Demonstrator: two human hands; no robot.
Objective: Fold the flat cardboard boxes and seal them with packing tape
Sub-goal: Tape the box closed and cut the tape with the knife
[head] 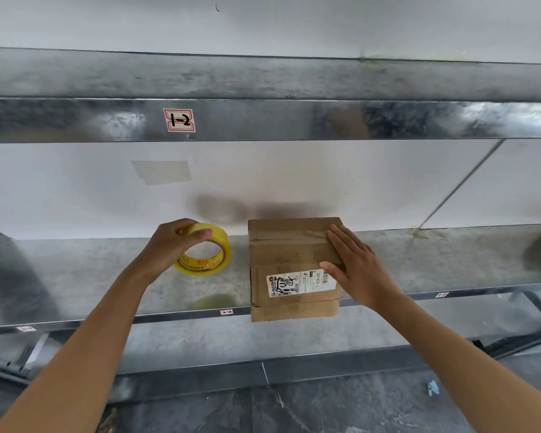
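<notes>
Just beneath right hand [356, 267] — box [286, 254] (tape [224, 248] in left hand [169, 248])

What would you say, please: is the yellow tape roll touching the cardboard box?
Apart. The head view shows bare metal shelf between the tape roll, held by the left hand, and the cardboard box.

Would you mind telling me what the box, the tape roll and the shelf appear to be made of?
The box looks like matte brown corrugated cardboard with a paper label. The tape roll seems glossy translucent yellow plastic film. The shelf is probably galvanised steel, given its mottled sheen.
</notes>
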